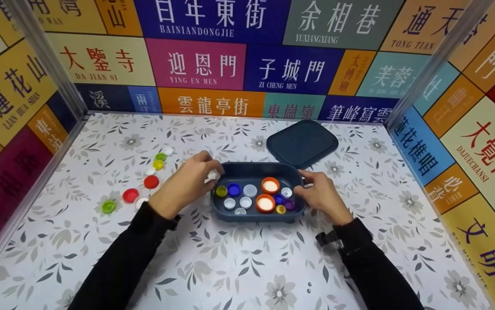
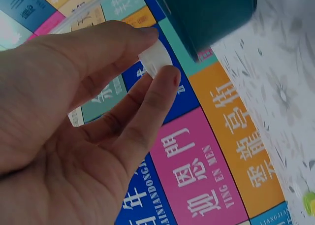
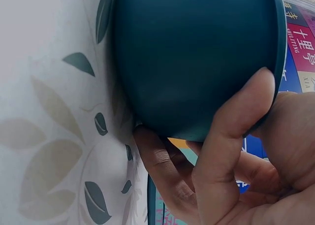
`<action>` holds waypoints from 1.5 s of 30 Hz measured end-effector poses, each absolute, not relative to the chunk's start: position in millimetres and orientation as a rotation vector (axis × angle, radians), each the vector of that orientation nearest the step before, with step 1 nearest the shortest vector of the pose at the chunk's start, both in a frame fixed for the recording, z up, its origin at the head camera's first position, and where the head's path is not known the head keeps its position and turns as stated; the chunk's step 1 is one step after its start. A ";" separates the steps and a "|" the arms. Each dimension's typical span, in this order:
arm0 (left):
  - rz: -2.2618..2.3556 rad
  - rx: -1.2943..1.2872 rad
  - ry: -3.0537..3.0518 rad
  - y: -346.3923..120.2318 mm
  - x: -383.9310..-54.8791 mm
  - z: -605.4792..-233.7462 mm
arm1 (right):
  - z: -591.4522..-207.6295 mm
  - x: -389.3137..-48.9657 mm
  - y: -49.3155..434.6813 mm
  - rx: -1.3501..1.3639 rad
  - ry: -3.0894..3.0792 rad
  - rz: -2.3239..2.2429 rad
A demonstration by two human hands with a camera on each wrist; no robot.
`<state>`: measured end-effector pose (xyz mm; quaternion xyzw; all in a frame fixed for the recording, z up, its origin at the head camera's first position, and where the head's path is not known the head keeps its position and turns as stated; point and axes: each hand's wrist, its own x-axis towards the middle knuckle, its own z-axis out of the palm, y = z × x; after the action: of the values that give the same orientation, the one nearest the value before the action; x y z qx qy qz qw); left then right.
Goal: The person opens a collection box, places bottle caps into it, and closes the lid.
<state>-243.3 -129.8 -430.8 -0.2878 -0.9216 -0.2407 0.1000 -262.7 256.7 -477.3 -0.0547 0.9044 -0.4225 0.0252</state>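
My left hand (image 1: 191, 181) pinches a white bottle cap (image 2: 156, 57) between thumb and fingertips, just over the left end of a dark blue box (image 1: 251, 217). My right hand (image 1: 322, 193) grips the box's right end; in the right wrist view its fingers (image 3: 231, 112) lie against the outer wall (image 3: 197, 52). Inside the box lie several caps, among them an orange-rimmed cap (image 1: 270, 185), a blue cap (image 1: 233, 189), a clear cap (image 1: 250, 190) and a yellow-green cap (image 1: 221, 191). The box stands upright on the table.
More caps lie left of the box: a red cap (image 1: 130, 195), a green cap (image 1: 108, 206), a yellow cap (image 1: 158, 164) and several others. A dark blue lid (image 1: 302, 143) rests behind the box. Printed panels (image 1: 200, 64) wall the floral-covered table (image 1: 238, 267) at the back and sides.
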 end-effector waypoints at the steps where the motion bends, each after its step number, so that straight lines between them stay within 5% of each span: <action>1: -0.713 -0.865 -2.727 -126.0 -242.1 -432.0 | -477.5 -262.9 256.5 -0.171 2.797 -1.307; 21: -0.627 -1.141 -2.840 -80.1 -234.4 -453.4 | -478.1 -261.7 255.3 -0.189 2.804 -1.283; 45: -0.690 -0.997 -2.762 -93.1 -234.8 -438.5 | -479.3 -263.3 257.0 -0.199 2.787 -1.288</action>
<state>-234.8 -93.1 -438.5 -0.3297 -0.9139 -0.2283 0.0626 -263.3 257.0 -479.3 -0.0646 0.9053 -0.4185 0.0325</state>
